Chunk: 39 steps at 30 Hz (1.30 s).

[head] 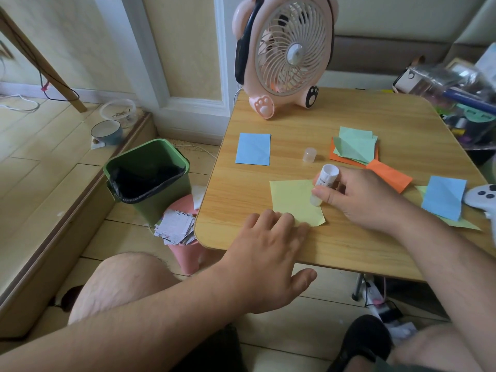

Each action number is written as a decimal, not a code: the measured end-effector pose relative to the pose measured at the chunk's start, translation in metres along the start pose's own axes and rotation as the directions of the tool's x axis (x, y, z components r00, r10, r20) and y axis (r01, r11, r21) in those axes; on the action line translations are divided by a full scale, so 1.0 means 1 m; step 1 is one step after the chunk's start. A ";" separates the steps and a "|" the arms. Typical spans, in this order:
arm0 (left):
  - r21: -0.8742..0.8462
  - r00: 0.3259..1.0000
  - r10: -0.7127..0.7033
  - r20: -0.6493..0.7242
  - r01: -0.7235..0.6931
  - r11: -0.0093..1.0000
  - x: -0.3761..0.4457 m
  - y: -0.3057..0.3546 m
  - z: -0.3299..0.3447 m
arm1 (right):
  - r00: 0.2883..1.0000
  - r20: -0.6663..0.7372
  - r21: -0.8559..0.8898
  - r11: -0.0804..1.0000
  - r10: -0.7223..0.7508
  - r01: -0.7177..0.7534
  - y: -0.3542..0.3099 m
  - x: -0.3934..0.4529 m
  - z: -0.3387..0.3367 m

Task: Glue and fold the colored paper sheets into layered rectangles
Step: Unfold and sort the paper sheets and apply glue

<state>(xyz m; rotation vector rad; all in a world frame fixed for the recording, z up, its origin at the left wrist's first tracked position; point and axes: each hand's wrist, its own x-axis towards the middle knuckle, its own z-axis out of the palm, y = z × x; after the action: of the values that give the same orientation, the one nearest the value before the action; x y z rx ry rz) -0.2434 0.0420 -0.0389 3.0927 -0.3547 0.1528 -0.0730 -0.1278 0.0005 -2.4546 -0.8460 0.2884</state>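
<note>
A yellow paper sheet (292, 200) lies flat near the front of the wooden table (349, 245). My right hand (359, 194) grips a white glue stick (323, 183), tip down on the sheet's right side. My left hand (271, 251) lies flat with straight fingers pressing the sheet's near edge. The glue stick's clear cap (309, 154) stands just beyond. A folded blue rectangle (253, 149) lies at the left. Green and orange sheets (354, 147) are stacked at the back right. An orange folded piece (389, 175) and a blue sheet (444, 201) lie to the right.
A pink fan (284, 52) stands at the table's back edge. A white game controller (483, 197) and a cluttered clear bag (456, 89) sit at the right. On the floor to the left are a green bin (147, 178) and a pink stool with paper scraps (179, 232).
</note>
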 end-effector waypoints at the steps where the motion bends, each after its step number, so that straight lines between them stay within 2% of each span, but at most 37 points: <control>1: 0.001 1.000 0.000 -0.003 0.000 1.000 0.000 0.000 0.000 | 1.000 0.001 -0.008 1.000 0.004 -0.004 0.000 0.000 -0.001; 8: 0.000 1.000 0.000 -0.007 0.000 1.000 -0.001 0.000 0.000 | 1.000 -0.017 -0.075 0.997 -0.013 0.012 -0.001 -0.001 -0.008; 13: -0.023 1.000 -0.016 -0.017 0.015 1.000 0.000 0.002 0.001 | 0.993 -0.113 0.025 0.999 -0.022 0.025 -0.008 0.002 -0.008; 17: -0.022 1.000 -0.017 -0.021 0.016 1.000 -0.001 0.006 0.004 | 0.995 -0.068 0.142 0.987 -0.071 0.080 -0.024 0.003 0.010; 22: -0.011 1.000 -0.017 -0.009 0.017 1.000 -0.001 0.004 0.005 | 0.994 0.001 0.176 0.979 -0.106 0.104 -0.035 0.008 0.028; 30: -0.029 0.998 -0.013 -0.056 0.012 1.000 -0.001 0.001 0.005 | 0.992 0.028 0.154 0.981 -0.126 0.120 -0.041 0.012 0.037; 34: -0.009 0.999 -0.016 -0.037 0.016 1.000 -0.001 0.001 0.005 | 0.991 0.039 0.068 0.990 -0.125 0.122 -0.043 0.013 0.036; 39: 0.001 1.000 -0.013 -0.021 0.013 1.000 0.000 0.002 0.004 | 0.994 0.044 0.057 0.994 -0.098 0.095 -0.036 0.009 0.028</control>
<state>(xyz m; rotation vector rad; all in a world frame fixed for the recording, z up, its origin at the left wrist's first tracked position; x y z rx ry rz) -0.2432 0.0403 -0.0426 3.0910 -0.3340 0.1845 -0.0947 -0.0866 -0.0040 -2.3567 -0.9611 0.3301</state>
